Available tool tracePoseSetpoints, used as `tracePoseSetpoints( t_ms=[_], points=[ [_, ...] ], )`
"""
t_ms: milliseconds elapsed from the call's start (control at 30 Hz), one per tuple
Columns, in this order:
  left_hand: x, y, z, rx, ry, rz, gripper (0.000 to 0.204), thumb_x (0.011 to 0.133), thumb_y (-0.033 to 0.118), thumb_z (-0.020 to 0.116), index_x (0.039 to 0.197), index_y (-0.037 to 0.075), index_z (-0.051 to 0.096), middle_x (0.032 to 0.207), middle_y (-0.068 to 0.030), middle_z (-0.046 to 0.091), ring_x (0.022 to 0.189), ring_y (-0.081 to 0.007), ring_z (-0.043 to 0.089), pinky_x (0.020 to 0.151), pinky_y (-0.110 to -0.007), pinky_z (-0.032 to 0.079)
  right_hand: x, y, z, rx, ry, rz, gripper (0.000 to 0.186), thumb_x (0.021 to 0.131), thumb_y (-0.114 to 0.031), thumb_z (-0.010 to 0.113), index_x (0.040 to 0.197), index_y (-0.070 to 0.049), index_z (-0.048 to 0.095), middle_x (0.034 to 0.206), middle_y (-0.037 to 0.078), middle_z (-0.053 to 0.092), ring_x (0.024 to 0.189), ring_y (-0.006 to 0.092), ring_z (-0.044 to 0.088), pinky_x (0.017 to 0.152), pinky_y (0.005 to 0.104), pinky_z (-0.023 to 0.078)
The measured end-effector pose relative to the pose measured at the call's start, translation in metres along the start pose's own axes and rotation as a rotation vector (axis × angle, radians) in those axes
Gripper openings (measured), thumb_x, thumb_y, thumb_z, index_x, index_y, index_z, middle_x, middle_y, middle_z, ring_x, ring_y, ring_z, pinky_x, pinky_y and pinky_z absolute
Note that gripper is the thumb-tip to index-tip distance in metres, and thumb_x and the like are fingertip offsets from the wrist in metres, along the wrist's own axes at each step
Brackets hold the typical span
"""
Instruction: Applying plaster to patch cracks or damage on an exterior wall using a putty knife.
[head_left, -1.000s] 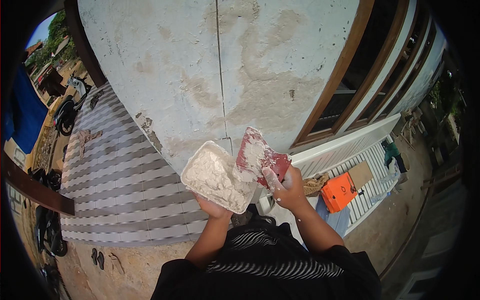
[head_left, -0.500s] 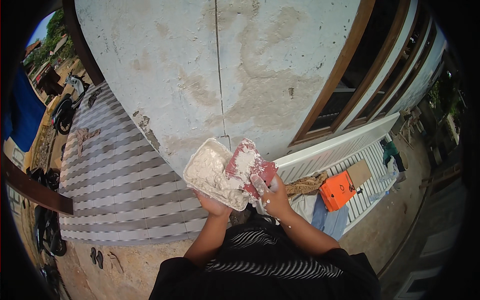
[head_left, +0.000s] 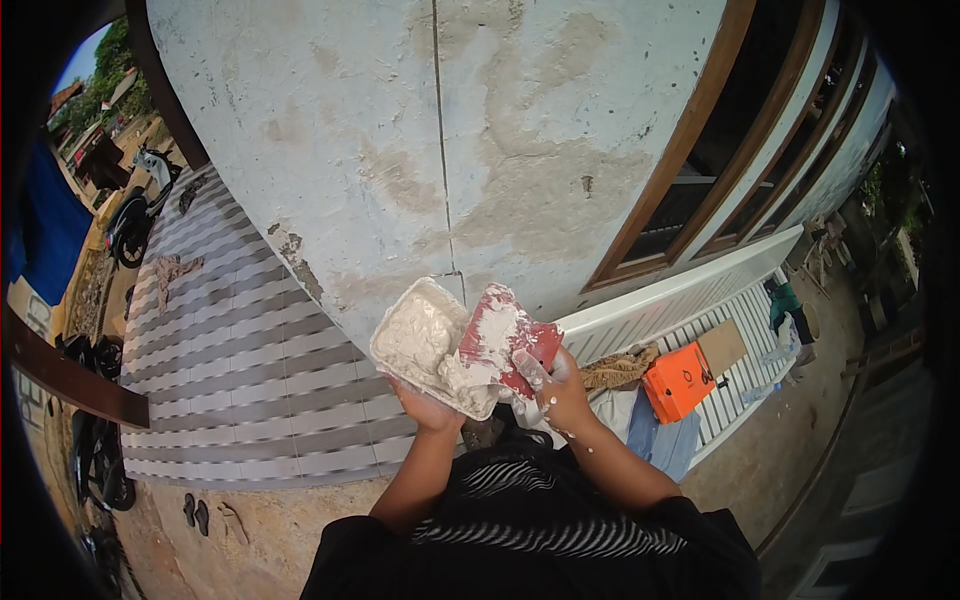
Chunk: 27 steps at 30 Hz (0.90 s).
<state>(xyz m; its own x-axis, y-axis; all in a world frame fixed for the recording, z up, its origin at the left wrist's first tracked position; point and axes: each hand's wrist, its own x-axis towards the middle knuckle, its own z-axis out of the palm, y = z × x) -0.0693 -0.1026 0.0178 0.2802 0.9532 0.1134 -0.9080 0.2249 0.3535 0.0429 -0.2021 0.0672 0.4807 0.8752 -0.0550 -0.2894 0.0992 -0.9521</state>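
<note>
My left hand (head_left: 430, 408) is wrapped under a shallow rectangular tub (head_left: 377, 347) filled with thick off-white putty (head_left: 420, 335). In my right hand (head_left: 560, 390) is a flat red putty scraper (head_left: 538, 342), gripped at its right end with the thumb on top. White putty smears cover much of the scraper's face, and a lump clings to its lower left edge at the tub's right side. Putty also spots my right fingers and wrist. Both things are held in front of the wall (head_left: 330, 130), whose pale painted surface has patched, rough areas.
On the right, a slatted white bench (head_left: 730, 375) carries an orange box (head_left: 674, 383), brown cloth (head_left: 618, 370) and blue fabric (head_left: 662, 440). Wood-framed windows (head_left: 680, 190) rise above it. Striped floor tiles (head_left: 250, 370) extend left, with sandals (head_left: 196, 514) below and a motorbike (head_left: 135, 225) beyond.
The scraper has shifted slightly right and down relative to the tub. More putty now gathers at its lower left edge. My left hand still holds the tub in nearly the same place.
</note>
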Motion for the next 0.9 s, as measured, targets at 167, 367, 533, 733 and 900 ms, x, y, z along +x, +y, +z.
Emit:
tracePoseSetpoints(
  t_ms=[167, 367, 533, 733, 900],
  points=[
    [0.002, -0.003, 0.001, 0.016, 0.014, -0.014, 0.076, 0.097, 0.062, 0.030, 0.152, 0.011, 0.021, 0.155, -0.0126, 0.028, 0.141, -0.0354, 0.032, 0.114, -0.051, 0.029, -0.001, 0.004, -0.004, 0.025, -0.100, -0.016, 0.032, 0.098, -0.014, 0.060, 0.126, 0.001, 0.054, 0.114, 0.006, 0.063, 0.101, 0.0103, 0.060, 0.087, 0.0272, 0.050],
    [0.002, -0.004, -0.007, -0.022, -0.012, -0.029, 0.075, 0.097, 0.061, 0.029, 0.152, 0.011, 0.023, 0.155, -0.0125, 0.029, 0.140, -0.0354, 0.033, 0.114, -0.050, 0.029, -0.008, 0.018, 0.004, 0.299, -0.044, 0.133, 0.036, 0.098, -0.016, 0.060, 0.129, 0.000, 0.052, 0.116, 0.007, 0.063, 0.103, 0.0124, 0.061, 0.087, 0.0282, 0.051],
    [-0.003, -0.005, -0.014, 0.073, 0.000, -0.065, 0.074, 0.098, 0.061, 0.029, 0.151, 0.010, 0.024, 0.154, -0.0135, 0.031, 0.140, -0.0357, 0.034, 0.114, -0.050, 0.030, -0.010, 0.017, 0.006, 0.210, -0.023, 0.064, 0.039, 0.098, -0.014, 0.060, 0.133, -0.001, 0.049, 0.121, 0.008, 0.061, 0.108, 0.0159, 0.060, 0.092, 0.0300, 0.051],
    [-0.006, 0.009, -0.016, 0.085, -0.008, -0.091, 0.070, 0.100, 0.057, 0.027, 0.150, 0.009, 0.027, 0.152, -0.0141, 0.034, 0.138, -0.0357, 0.036, 0.113, -0.050, 0.031, -0.017, 0.011, 0.004, 0.387, 0.022, 0.055, 0.051, 0.094, -0.012, 0.063, 0.138, 0.003, 0.041, 0.129, 0.012, 0.056, 0.118, 0.0226, 0.057, 0.103, 0.0373, 0.046],
    [-0.013, 0.020, -0.021, 0.087, -0.021, -0.097, 0.068, 0.100, 0.056, 0.026, 0.150, 0.010, 0.028, 0.152, -0.0137, 0.035, 0.136, -0.0360, 0.038, 0.113, -0.049, 0.032, -0.025, 0.018, 0.007, 0.288, 0.048, 0.065, 0.046, 0.095, -0.012, 0.063, 0.135, 0.001, 0.045, 0.125, 0.010, 0.058, 0.113, 0.0199, 0.059, 0.099, 0.0354, 0.048]
  ],
)
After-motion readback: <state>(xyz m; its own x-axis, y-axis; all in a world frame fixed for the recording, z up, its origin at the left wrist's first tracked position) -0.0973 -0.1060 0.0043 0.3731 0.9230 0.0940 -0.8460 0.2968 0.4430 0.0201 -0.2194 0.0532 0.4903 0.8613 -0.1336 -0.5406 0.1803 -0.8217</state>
